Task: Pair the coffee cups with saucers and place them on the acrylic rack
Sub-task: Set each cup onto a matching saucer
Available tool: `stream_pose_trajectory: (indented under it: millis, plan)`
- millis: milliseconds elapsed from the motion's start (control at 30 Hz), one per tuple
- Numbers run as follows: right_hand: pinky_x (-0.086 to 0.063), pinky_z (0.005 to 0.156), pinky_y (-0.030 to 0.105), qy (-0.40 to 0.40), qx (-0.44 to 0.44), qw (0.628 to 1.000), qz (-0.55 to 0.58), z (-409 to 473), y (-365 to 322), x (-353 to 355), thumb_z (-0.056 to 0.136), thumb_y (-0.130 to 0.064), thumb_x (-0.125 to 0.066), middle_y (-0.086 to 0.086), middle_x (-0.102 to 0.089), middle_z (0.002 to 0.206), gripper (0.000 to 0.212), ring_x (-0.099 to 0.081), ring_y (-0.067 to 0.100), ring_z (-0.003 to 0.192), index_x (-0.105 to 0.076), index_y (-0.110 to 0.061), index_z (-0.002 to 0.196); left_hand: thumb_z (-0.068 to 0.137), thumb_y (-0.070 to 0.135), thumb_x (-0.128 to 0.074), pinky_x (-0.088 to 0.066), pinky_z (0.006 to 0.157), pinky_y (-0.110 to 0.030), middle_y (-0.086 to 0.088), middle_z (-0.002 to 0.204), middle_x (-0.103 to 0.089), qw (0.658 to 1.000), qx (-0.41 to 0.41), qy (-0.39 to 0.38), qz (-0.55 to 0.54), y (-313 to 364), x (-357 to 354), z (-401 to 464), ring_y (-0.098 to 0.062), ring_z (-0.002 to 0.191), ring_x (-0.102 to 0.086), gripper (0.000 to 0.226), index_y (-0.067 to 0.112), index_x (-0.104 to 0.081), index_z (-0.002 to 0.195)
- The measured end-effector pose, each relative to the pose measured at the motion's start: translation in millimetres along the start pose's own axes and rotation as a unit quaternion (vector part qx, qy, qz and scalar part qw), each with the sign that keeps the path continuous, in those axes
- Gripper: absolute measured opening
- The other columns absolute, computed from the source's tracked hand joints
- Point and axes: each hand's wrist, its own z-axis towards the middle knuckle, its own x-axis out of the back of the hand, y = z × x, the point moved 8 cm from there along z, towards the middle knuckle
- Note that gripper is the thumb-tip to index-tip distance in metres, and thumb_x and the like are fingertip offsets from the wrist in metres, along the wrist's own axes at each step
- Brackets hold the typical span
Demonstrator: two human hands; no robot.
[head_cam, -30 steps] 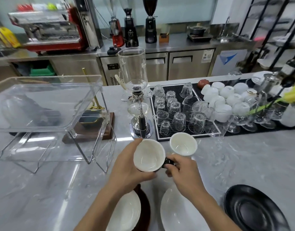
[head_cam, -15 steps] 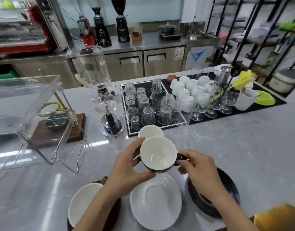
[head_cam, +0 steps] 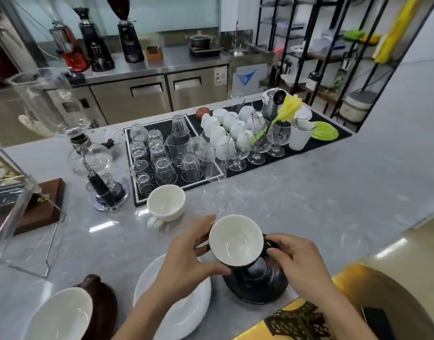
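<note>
A black coffee cup (head_cam: 235,241) with a white inside hangs just above a black saucer (head_cam: 256,287) near the counter's front edge. My left hand (head_cam: 189,256) cups its left side and my right hand (head_cam: 293,261) pinches its dark handle. A white saucer (head_cam: 186,305) lies left of the black one, partly under my left wrist. A second, all-white cup (head_cam: 165,204) stands alone on the counter further back. Another white dish (head_cam: 61,315) rests on a brown saucer (head_cam: 100,305) at bottom left. The acrylic rack (head_cam: 12,212) shows only at the left edge.
A glass siphon brewer (head_cam: 88,153) stands left of the white cup. Behind it black mats (head_cam: 321,143) carry upturned glasses (head_cam: 162,153), white cups and stemmed glasses. A yellow-patterned object (head_cam: 309,315) sits at bottom right. Bare grey counter (head_cam: 309,204) stretches to the right.
Both hands have carried the black cup to the right, from over the white saucer to over the black saucer. The view has swung right, pushing the rack mostly out of sight.
</note>
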Motion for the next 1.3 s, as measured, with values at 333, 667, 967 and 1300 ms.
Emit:
stream_pose_trajectory:
  millis: [333,667,967,1300]
  plan:
    - [-0.053,0.063,0.018,-0.037,-0.041,0.998,-0.004,-11,45,16,0.09,-0.005,-0.065,-0.01,-0.075,0.071,0.026,-0.07,0.006,0.066,-0.077,-0.026,0.1,0.041,0.01,-0.098,-0.055,0.094,-0.02,0.022,0.126,-0.067,0.998,0.051,-0.045,0.013,-17,-45,-1,0.005,0.121,-0.06,0.104,0.033,-0.056,0.134]
    - [-0.051,0.066,0.019,-0.061,-0.049,0.997,-0.018,-11,65,16,0.089,-0.009,-0.067,-0.017,-0.075,0.075,0.025,-0.069,0.004,0.069,-0.076,-0.029,0.102,0.048,0.001,-0.095,-0.053,0.088,-0.013,0.039,0.111,-0.066,0.998,0.04,-0.046,0.026,-12,-59,-4,0.01,0.11,-0.062,0.091,0.054,-0.056,0.112]
    - [-0.058,0.072,0.027,-0.059,-0.054,0.997,-0.023,-11,70,16,0.088,-0.012,-0.07,-0.024,-0.074,0.086,0.035,-0.07,0.006,0.076,-0.069,-0.045,0.096,0.052,0.002,-0.093,-0.049,0.094,-0.012,0.035,0.114,-0.068,0.998,0.031,-0.054,0.026,-12,-64,-7,0.01,0.114,-0.062,0.088,0.051,-0.057,0.116]
    - [-0.059,0.071,0.029,0.013,-0.071,0.997,0.042,-19,63,27,0.086,-0.021,-0.074,-0.02,-0.072,0.102,0.029,-0.07,0.009,0.072,-0.064,-0.043,0.102,0.051,0.026,-0.096,-0.051,0.105,-0.03,0.024,0.123,-0.067,0.999,0.036,-0.028,0.006,-22,-57,-9,-0.001,0.122,-0.061,0.084,0.04,-0.058,0.125]
